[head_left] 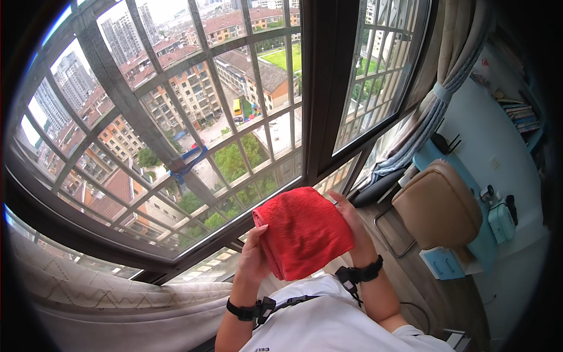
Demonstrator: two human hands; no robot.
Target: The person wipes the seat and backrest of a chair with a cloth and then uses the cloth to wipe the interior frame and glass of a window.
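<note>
A folded red cloth (304,233) with a fuzzy, towel-like surface is held up in front of my chest, between both hands. My left hand (254,253) grips its left edge, the thumb lying on top near the fold. On the opposite side, my right hand (350,222) closes on the cloth's right edge, with fingertips showing past the upper corner. The fingers under the cloth are hidden. Beyond it stands a large window (193,146) with a dark frame and metal bars outside. Each wrist wears a black strap with a small device.
A brown chair (437,202) stands to the right by a light blue desk (487,234). Gathered curtains hang at the right, tied with a band (443,92). A pale curtain (117,299) spreads at lower left. A blue strap (190,159) is tied to the window bars.
</note>
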